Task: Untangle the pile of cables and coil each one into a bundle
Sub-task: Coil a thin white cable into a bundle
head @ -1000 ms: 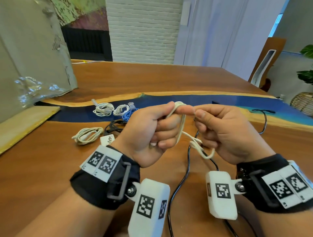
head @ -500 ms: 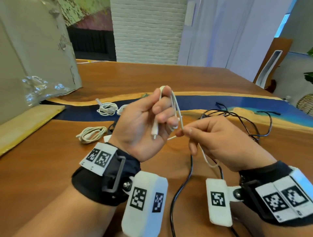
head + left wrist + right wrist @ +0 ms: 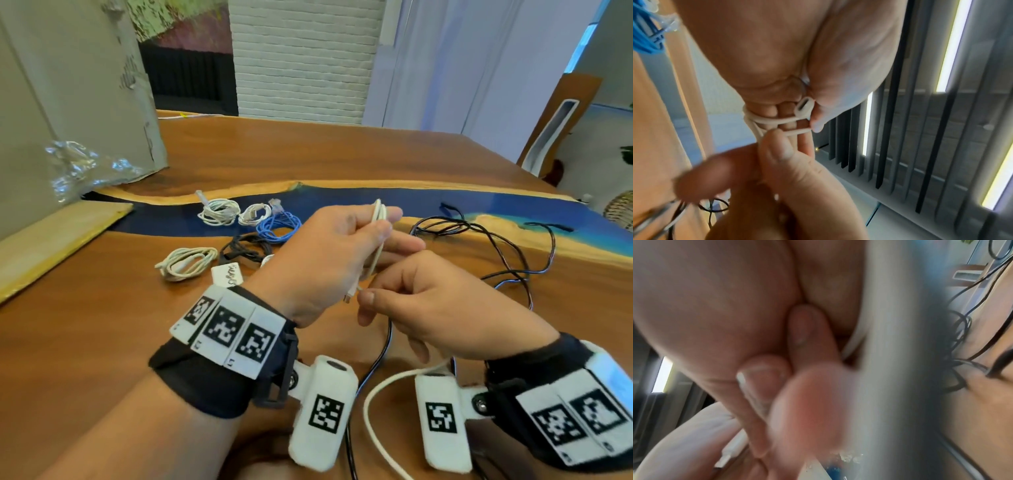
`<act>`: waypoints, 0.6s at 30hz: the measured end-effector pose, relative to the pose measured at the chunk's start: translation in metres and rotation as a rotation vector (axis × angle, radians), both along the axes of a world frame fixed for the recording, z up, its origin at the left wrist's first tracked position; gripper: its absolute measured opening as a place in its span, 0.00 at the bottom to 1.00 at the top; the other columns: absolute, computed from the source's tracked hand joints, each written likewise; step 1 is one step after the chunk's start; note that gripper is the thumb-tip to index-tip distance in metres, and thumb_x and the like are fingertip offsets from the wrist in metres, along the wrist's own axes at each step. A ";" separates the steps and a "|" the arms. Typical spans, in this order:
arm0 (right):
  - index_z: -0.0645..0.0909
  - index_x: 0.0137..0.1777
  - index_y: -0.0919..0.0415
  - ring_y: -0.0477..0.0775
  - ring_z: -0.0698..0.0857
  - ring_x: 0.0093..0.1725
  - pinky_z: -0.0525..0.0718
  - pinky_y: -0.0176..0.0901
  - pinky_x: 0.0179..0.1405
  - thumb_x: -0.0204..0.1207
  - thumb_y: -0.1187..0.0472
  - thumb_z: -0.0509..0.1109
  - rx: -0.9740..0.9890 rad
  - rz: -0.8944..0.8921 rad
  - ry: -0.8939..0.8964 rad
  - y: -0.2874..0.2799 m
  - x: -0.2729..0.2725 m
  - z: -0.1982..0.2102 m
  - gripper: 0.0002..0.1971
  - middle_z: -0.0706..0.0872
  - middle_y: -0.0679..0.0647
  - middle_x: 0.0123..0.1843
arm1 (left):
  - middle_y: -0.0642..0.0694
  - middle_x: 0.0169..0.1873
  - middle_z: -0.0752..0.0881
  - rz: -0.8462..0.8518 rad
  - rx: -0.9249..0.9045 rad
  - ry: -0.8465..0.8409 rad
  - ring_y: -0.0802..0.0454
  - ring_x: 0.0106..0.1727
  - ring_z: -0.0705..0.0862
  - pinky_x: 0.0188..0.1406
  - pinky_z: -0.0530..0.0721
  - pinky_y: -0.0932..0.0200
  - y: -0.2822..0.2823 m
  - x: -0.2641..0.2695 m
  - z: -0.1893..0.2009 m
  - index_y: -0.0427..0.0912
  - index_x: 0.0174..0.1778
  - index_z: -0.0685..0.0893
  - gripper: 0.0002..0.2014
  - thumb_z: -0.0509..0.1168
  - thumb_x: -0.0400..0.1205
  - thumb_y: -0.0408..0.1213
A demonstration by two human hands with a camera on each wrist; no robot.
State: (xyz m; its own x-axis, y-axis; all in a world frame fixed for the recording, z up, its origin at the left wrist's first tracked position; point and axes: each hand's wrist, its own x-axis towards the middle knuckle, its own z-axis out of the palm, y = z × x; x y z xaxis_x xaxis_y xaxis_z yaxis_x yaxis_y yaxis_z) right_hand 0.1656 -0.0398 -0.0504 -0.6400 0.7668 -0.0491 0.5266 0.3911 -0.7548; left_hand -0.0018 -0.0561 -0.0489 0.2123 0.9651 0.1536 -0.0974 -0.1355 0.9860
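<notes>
Left hand [image 3: 329, 260] wound in white cable [image 3: 378, 219] (raised above table), right hand [image 3: 431, 308] pinching it

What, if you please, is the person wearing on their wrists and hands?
The left hand and the right hand are bare, without gloves or sleeves. Each wrist carries a black fabric wrist strap topped with white rectangular tags printed with black square-pattern markers. A white rounded plastic camera pod, bearing one such marker, hangs from each strap's bracket.
</notes>
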 end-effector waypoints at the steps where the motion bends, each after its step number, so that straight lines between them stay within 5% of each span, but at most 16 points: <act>1: 0.90 0.38 0.57 0.54 0.82 0.20 0.82 0.47 0.29 0.85 0.49 0.69 -0.015 -0.008 0.015 0.000 -0.001 -0.001 0.17 0.78 0.50 0.18 | 0.44 0.54 0.93 0.025 0.007 0.050 0.51 0.55 0.93 0.55 0.90 0.59 0.000 -0.001 -0.001 0.39 0.76 0.79 0.17 0.56 0.93 0.33; 5: 0.89 0.40 0.64 0.57 0.82 0.18 0.83 0.55 0.31 0.84 0.56 0.71 -0.083 -0.025 0.215 0.002 -0.002 -0.006 0.15 0.78 0.54 0.19 | 0.48 0.61 0.91 0.114 0.071 0.201 0.57 0.46 0.93 0.35 0.88 0.66 -0.001 -0.006 0.000 0.39 0.71 0.83 0.14 0.58 0.92 0.32; 7: 0.91 0.46 0.68 0.56 0.83 0.22 0.82 0.48 0.21 0.80 0.57 0.72 -0.170 -0.037 0.382 0.002 -0.005 -0.007 0.13 0.76 0.56 0.21 | 0.55 0.64 0.88 0.163 0.129 0.334 0.61 0.37 0.92 0.34 0.87 0.66 0.002 -0.012 0.000 0.35 0.60 0.89 0.12 0.60 0.91 0.31; 11: 0.93 0.47 0.65 0.46 0.63 0.15 0.60 0.32 0.11 0.73 0.59 0.70 -0.324 -0.155 0.711 0.006 0.000 0.000 0.13 0.73 0.55 0.23 | 0.50 0.30 0.88 0.182 0.151 0.731 0.48 0.26 0.83 0.35 0.87 0.47 0.006 -0.021 -0.003 0.44 0.43 0.90 0.17 0.60 0.91 0.43; 15: 0.94 0.51 0.60 0.44 0.59 0.18 0.52 0.35 0.15 0.73 0.60 0.69 -0.269 -0.216 0.781 0.010 0.014 0.006 0.13 0.77 0.56 0.27 | 0.48 0.21 0.67 -0.010 -0.043 0.534 0.51 0.23 0.63 0.25 0.63 0.54 0.000 -0.011 0.000 0.39 0.37 0.91 0.29 0.53 0.92 0.52; 18: 0.94 0.52 0.57 0.47 0.60 0.22 0.53 0.39 0.19 0.72 0.60 0.70 -0.179 -0.237 0.768 0.013 0.023 0.007 0.13 0.83 0.56 0.31 | 0.51 0.21 0.63 -0.158 -0.074 0.358 0.52 0.23 0.59 0.26 0.61 0.55 -0.003 -0.014 0.002 0.37 0.37 0.86 0.29 0.50 0.93 0.50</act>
State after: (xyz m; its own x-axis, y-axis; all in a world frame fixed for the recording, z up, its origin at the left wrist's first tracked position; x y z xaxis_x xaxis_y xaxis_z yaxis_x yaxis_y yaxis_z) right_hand 0.1890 -0.0265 -0.0429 -0.3676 0.9077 0.2022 -0.1081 0.1742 -0.9788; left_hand -0.0160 -0.0589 -0.0470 0.3866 0.9219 -0.0258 0.2400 -0.0736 0.9680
